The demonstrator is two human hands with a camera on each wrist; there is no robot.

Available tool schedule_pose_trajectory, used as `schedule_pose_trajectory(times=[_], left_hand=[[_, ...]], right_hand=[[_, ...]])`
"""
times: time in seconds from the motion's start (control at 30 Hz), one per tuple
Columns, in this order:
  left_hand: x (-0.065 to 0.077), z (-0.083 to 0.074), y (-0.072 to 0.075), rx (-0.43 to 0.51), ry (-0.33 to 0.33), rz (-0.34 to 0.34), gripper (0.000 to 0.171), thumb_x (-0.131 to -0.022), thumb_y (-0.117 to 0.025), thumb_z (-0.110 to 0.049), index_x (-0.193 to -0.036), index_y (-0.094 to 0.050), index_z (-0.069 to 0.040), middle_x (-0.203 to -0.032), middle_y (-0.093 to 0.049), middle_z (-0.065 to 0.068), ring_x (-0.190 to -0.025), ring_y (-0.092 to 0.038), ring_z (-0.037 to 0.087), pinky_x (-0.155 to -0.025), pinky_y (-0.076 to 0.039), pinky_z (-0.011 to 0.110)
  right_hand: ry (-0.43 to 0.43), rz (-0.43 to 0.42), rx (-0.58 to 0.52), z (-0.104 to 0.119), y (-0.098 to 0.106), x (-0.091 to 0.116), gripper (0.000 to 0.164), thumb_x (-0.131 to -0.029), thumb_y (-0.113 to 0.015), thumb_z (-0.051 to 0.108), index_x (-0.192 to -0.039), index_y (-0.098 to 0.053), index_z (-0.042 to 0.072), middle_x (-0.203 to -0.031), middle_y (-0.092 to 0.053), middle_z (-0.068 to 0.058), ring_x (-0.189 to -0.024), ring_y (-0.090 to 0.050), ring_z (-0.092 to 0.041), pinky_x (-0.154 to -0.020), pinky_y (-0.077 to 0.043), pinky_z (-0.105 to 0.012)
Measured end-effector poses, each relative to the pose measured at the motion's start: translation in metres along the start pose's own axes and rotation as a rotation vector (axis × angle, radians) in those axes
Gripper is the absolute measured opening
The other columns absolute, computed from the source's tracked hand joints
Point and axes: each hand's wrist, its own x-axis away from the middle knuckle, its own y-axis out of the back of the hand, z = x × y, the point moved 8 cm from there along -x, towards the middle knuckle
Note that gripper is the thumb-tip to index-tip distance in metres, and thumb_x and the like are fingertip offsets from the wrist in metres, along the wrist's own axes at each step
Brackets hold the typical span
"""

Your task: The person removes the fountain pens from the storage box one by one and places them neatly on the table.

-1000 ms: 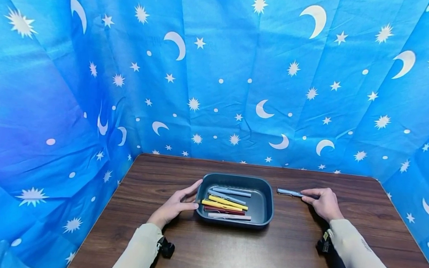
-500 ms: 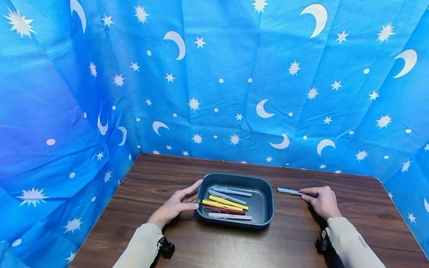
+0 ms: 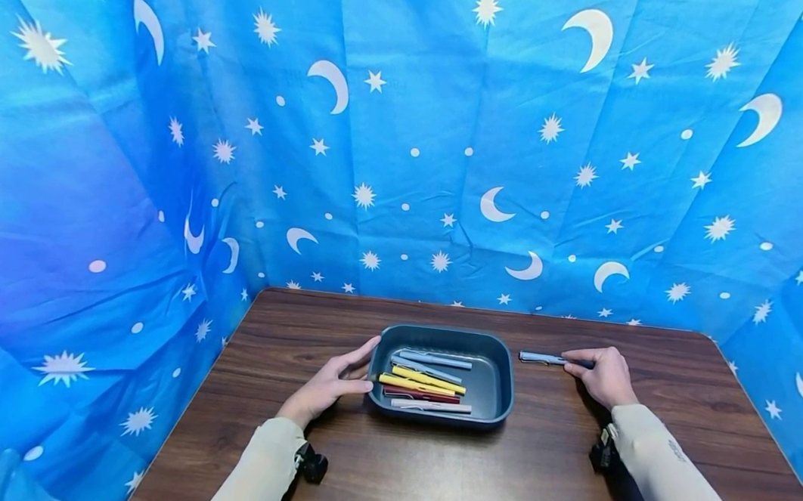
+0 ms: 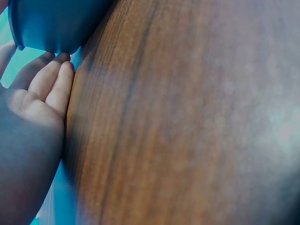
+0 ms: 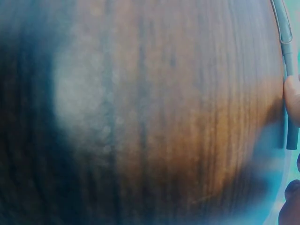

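In the head view a dark blue-grey rectangular tray stands on the table. My left hand rests against its left end, fingers stretched toward the far corner and thumb on the nearer side. The left wrist view has those straight fingers touching the tray's outer wall. Right of the tray, my right hand pinches a light blue pen between thumb and fingers at its right end, clip end pointing toward the tray. In the right wrist view the pen lies along the right edge, partly cut off.
Inside the tray lie two light blue pens, two yellow pens, a dark red pen and a pale pink pen. The brown wood table meets a blue star-and-moon curtain behind.
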Motion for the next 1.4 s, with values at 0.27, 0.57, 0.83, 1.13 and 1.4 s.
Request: schedule_pose_trajectory(times=[0.27,0.57,0.83,1.13,1.4], left_hand=[[0.0,0.0,0.0,-0.003,-0.004,0.0,0.077,-0.102,-0.066,-0.01,-0.167,-0.029,-0.028,-0.174,-0.022,0.0,-0.154,-0.035,0.034,-0.126,-0.026,0.052],[-0.001,0.002,0.0,0.001,-0.006,-0.001,0.076,-0.103,-0.065,-0.009,-0.168,-0.028,-0.026,-0.175,-0.021,0.001,-0.154,-0.035,0.035,-0.127,-0.024,0.053],[-0.001,0.005,0.001,0.001,0.023,-0.014,0.077,-0.102,-0.067,-0.012,-0.167,-0.03,-0.031,-0.174,-0.024,-0.004,-0.154,-0.037,0.031,-0.127,-0.025,0.051],[0.0,0.004,0.001,-0.001,0.016,-0.007,0.076,-0.102,-0.066,-0.011,-0.167,-0.03,-0.029,-0.174,-0.023,-0.001,-0.154,-0.037,0.033,-0.127,-0.023,0.053],[0.0,0.003,0.002,-0.002,0.013,-0.005,0.076,-0.102,-0.066,-0.012,-0.167,-0.03,-0.03,-0.174,-0.023,-0.001,-0.154,-0.037,0.033,-0.128,-0.022,0.055]], right_hand=[[-0.004,0.008,0.004,-0.001,0.0,-0.001,0.019,-0.092,-0.081,0.007,-0.111,-0.083,0.006,-0.112,-0.078,-0.021,-0.111,-0.07,-0.045,-0.098,-0.052,-0.066],[-0.023,0.031,-0.005,0.0,0.0,-0.001,0.027,-0.092,-0.082,0.011,-0.118,-0.081,0.007,-0.12,-0.075,-0.024,-0.117,-0.066,-0.048,-0.099,-0.051,-0.066],[-0.1,0.068,-0.095,0.005,0.003,-0.001,0.035,-0.094,-0.08,0.015,-0.128,-0.076,0.005,-0.133,-0.069,-0.025,-0.13,-0.058,-0.048,-0.107,-0.045,-0.068],[-0.114,0.078,-0.212,0.021,0.006,-0.002,0.044,-0.098,-0.077,0.018,-0.14,-0.069,0.008,-0.144,-0.063,-0.022,-0.127,-0.06,-0.041,-0.104,-0.052,-0.059],[-0.093,0.101,-0.325,0.054,0.004,-0.005,0.048,-0.098,-0.077,0.02,-0.143,-0.066,0.01,-0.147,-0.063,-0.015,-0.138,-0.054,-0.038,-0.11,-0.048,-0.058]])
